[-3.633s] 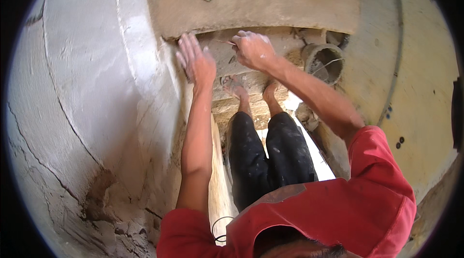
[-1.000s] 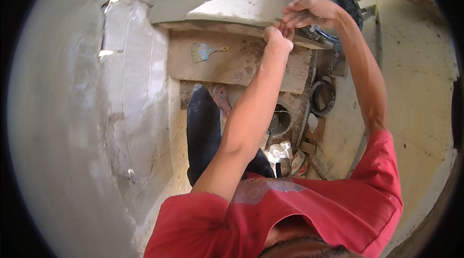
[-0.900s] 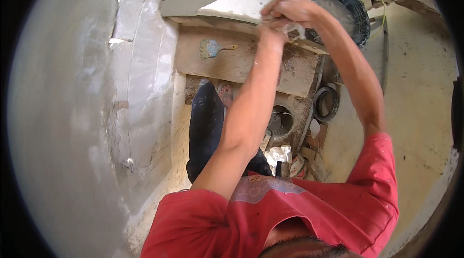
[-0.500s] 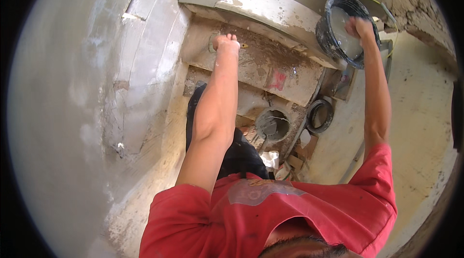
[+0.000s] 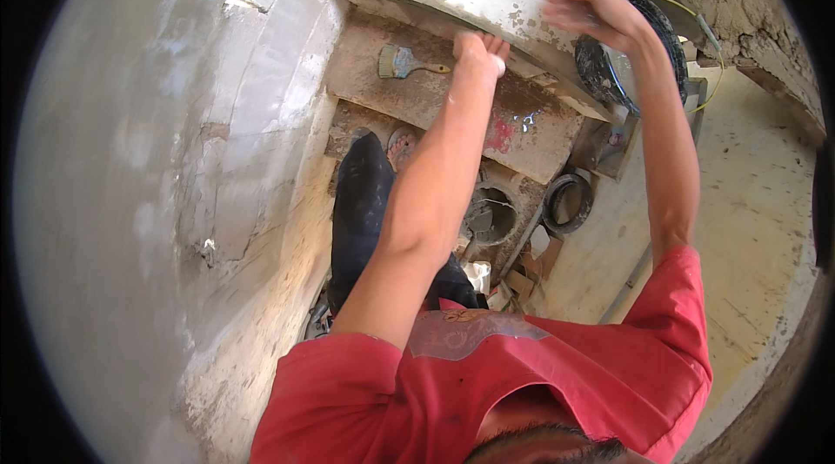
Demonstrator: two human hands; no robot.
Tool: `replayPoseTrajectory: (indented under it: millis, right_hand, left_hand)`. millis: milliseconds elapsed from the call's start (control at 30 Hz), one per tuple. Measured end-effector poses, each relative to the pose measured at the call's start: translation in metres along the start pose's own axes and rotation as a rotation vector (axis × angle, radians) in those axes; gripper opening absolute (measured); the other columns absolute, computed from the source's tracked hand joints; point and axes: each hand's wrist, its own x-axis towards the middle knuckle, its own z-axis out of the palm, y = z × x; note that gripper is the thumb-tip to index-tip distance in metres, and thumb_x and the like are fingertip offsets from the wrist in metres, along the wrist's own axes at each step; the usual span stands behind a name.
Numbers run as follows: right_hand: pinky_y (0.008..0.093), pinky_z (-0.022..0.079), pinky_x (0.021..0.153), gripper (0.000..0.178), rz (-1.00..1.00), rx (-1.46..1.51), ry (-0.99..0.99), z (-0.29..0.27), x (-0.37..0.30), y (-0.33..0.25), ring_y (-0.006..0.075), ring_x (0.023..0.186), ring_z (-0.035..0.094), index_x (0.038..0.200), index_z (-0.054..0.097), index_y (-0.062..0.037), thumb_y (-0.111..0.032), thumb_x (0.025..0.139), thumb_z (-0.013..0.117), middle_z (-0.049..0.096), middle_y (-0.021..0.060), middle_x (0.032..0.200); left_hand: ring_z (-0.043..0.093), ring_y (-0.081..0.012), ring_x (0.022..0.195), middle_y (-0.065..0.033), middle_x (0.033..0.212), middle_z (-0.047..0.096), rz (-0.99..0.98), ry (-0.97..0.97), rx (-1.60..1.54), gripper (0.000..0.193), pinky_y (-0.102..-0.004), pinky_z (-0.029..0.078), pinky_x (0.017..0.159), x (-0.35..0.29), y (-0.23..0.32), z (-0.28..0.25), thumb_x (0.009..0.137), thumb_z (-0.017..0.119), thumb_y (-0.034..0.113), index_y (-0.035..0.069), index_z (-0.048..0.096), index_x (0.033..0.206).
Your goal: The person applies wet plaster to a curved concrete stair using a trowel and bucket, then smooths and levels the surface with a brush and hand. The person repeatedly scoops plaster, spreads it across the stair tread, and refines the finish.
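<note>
My right hand (image 5: 600,15) is raised at the left rim of a dark, cement-smeared bucket (image 5: 594,68). Its fingers are stretched out and slightly blurred, and it holds nothing that I can see. My left hand (image 5: 481,48) hovers over the dirty upper step, half curled with its fingertips apart. A white smear or bit shows at its wrist side. No held thing shows in it, though the palm is mostly hidden. Left of that hand, a wide paintbrush (image 5: 400,62) with pale bristles and a wooden handle lies on the step.
A grey plastered wall (image 5: 113,203) fills the left. Below the step (image 5: 365,73) stand a round container of grey mix (image 5: 491,216) and a black ring-shaped thing (image 5: 568,203). A yellow cord (image 5: 665,0) loops by the bucket. My foot (image 5: 400,144) rests near the lower step.
My right hand has come up out of the bucket and moved left, its fingers spreading. My left hand has moved right, away from the paintbrush, which now shows fully.
</note>
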Motion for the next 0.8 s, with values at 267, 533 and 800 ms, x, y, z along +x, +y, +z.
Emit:
replayPoseTrajectory:
  millis: [267,533,800]
  right_hand:
    - [0.0388,0.055,0.066,0.021,-0.452,-0.661,0.144,0.132,0.057,-0.067,0.0233,0.074,0.069,0.091,0.077,0.0048,-0.009,0.085,0.063,0.073,0.0107,0.078]
    - [0.0375,0.05,0.055,0.025,-0.044,0.085,0.778,-0.17,0.022,0.089,0.0233,0.064,0.066,0.087,0.069,0.0,-0.019,0.098,0.059,0.067,0.0115,0.075]
    - [0.0394,0.065,0.069,0.031,0.349,0.324,0.699,-0.281,0.056,0.232,0.027,0.076,0.074,0.101,0.067,-0.0032,-0.024,0.108,0.045,0.073,0.0123,0.09]
  left_hand:
    - [0.037,-0.0307,0.153,-0.0196,0.167,0.034,0.216,0.025,-0.212,0.06,-0.0458,0.027,0.129,-0.001,0.138,0.024,0.113,0.027,0.035,0.001,0.027,0.163]
    - [0.041,-0.0196,0.151,-0.0076,0.168,0.039,0.264,0.212,0.008,0.059,-0.0342,0.026,0.128,0.045,0.164,-0.043,0.108,0.031,0.027,0.001,0.036,0.16]
    - [0.037,-0.0199,0.154,-0.006,0.169,0.037,-0.091,0.22,0.125,0.062,-0.0451,0.024,0.129,0.05,0.03,-0.072,0.109,0.022,0.037,0.01,0.029,0.165]
